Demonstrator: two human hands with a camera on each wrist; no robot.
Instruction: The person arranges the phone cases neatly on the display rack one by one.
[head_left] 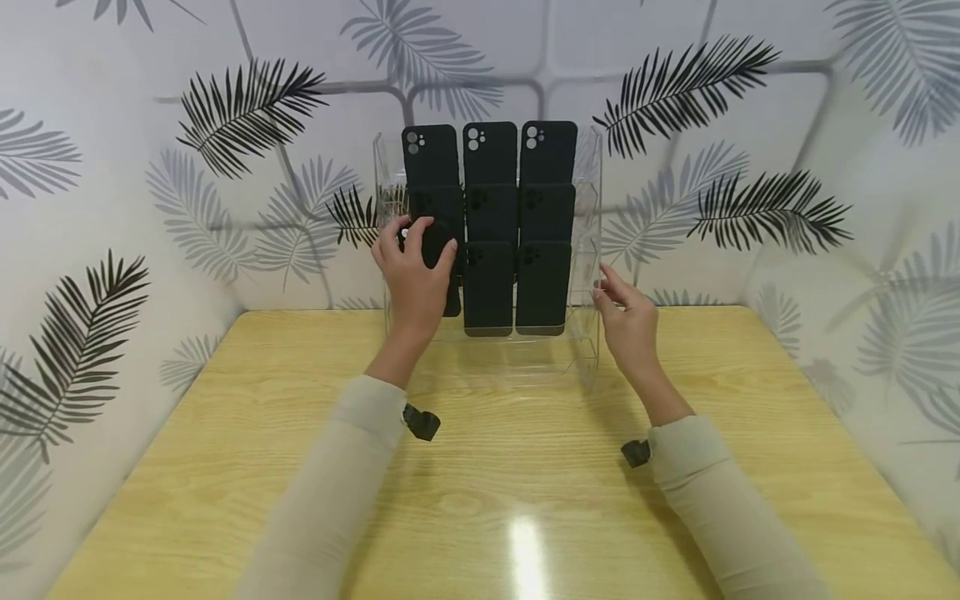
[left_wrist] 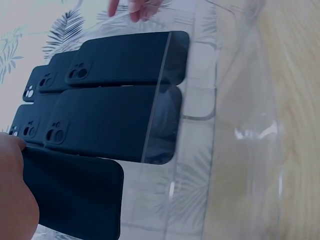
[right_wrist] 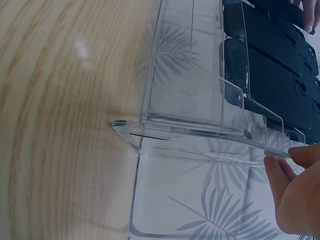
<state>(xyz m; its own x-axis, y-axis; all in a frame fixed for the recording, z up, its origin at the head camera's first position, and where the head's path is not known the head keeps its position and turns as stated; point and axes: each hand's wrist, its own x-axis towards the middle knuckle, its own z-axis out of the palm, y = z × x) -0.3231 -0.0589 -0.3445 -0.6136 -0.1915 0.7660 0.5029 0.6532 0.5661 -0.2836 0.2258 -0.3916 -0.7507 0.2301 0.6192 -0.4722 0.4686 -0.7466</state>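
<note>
A clear tiered stand (head_left: pixel 495 367) holds black phone cases with camera cut-outs, leaning in rows. My left hand (head_left: pixel 414 279) grips the top of a phone case (left_wrist: pixel 80 195) at the stand's front left, its fingers spread over the camera end. In the left wrist view that case's lower end hangs tilted beside a neighbouring case (left_wrist: pixel 112 122), which sits behind the clear front lip. On the other side, my right hand (head_left: pixel 630 325) pinches the edge of the stand's right side panel (right_wrist: pixel 200 135) between thumb and fingers.
The stand is on a wood-grain table (head_left: pixel 480 483) near the wall (head_left: pixel 337 50), which has a leaf pattern. Three cases stand along the top row, such as the right one (head_left: pixel 550 154). A small black device (head_left: pixel 422 422) is at the left cuff, another (head_left: pixel 636 453) at the right.
</note>
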